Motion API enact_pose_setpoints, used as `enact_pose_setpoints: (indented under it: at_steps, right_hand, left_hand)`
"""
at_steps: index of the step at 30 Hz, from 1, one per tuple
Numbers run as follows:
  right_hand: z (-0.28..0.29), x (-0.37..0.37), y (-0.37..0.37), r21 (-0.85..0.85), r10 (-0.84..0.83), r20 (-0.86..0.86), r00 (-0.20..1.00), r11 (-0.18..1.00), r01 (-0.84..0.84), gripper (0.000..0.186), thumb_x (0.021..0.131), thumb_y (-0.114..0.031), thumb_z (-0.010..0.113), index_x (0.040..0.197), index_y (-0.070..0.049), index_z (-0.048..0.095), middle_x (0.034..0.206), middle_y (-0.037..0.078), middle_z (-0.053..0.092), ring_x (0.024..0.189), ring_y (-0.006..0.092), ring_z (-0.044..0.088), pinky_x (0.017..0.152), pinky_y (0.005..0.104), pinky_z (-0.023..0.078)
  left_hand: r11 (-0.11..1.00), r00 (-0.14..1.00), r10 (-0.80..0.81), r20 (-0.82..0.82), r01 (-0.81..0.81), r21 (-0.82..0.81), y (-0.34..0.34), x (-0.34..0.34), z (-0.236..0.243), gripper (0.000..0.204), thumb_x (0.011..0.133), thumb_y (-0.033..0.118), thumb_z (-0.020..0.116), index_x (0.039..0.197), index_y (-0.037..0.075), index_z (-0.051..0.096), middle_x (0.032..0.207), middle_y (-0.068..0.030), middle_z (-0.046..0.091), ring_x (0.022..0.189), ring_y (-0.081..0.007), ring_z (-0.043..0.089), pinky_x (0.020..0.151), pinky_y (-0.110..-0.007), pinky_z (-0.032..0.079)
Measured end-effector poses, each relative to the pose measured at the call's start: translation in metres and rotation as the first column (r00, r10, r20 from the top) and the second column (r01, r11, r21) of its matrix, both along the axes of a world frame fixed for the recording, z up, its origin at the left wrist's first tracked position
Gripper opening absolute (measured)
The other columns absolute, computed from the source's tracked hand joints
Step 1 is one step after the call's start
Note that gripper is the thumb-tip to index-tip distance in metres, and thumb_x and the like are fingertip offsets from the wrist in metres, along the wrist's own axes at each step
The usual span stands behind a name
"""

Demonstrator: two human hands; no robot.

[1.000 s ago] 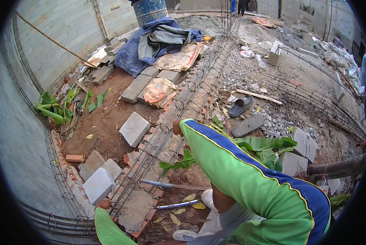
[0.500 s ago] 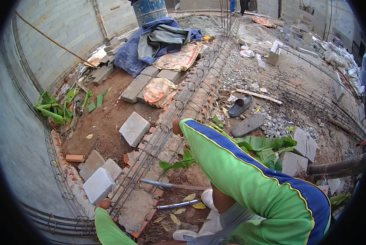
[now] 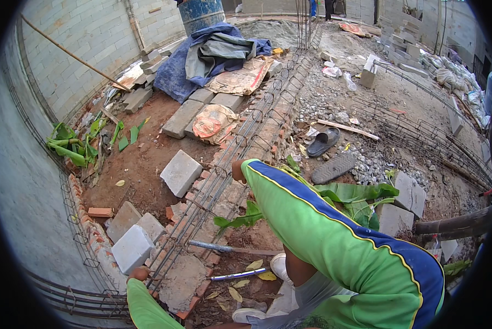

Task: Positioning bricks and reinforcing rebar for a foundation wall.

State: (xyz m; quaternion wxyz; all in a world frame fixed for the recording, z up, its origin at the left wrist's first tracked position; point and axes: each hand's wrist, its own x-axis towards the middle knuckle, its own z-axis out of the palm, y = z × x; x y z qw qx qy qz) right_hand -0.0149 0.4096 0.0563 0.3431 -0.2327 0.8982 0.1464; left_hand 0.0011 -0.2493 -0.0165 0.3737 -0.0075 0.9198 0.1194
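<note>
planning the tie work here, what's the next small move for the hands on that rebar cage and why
Probably shift the right hand a little along the rebar cage to the next stirrup. Both hands already rest on the cage, the left hand at its near end, and neither visibly holds a tool.

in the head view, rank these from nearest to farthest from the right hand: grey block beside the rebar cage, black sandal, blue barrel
From the right hand, resting on the rebar cage:
1. Grey block, just to its left on the red soil.
2. Black sandal, to its right and a little beyond, on the gravel.
3. Blue barrel, far ahead by the block wall.
</note>
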Motion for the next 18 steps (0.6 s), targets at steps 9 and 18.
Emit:
enact_pose_setpoints:
  at_steps: [9,18]
  right_hand:
    - [-0.035,-0.005,0.023,0.058,-0.091,0.044,0.995,0.994,0.088,0.034,0.081,-0.034,0.066,0.098,-0.005,0.07,0.092,0.012,0.068,0.081,0.032,0.063,0.071,0.0458,0.053]
    - [-0.029,-0.008,0.023,-0.051,-0.138,0.046,0.989,0.989,0.14,0.032,0.079,-0.034,0.068,0.092,-0.004,0.07,0.088,0.01,0.068,0.076,0.0304,0.063,0.067,0.045,0.053]
  left_hand:
    - [0.999,1.0,-0.002,0.028,0.001,0.042,0.014,-0.003,-0.003,0.035,0.088,0.031,0.052,0.111,0.006,0.062,0.098,-0.0091,0.061,0.086,-0.0232,0.056,0.063,-0.042,0.049]
    - [1.0,0.999,-0.019,0.034,0.019,0.002,0.016,-0.005,-0.003,0.038,0.087,0.03,0.052,0.114,0.006,0.061,0.1,-0.0096,0.061,0.088,-0.0239,0.056,0.063,-0.043,0.049]
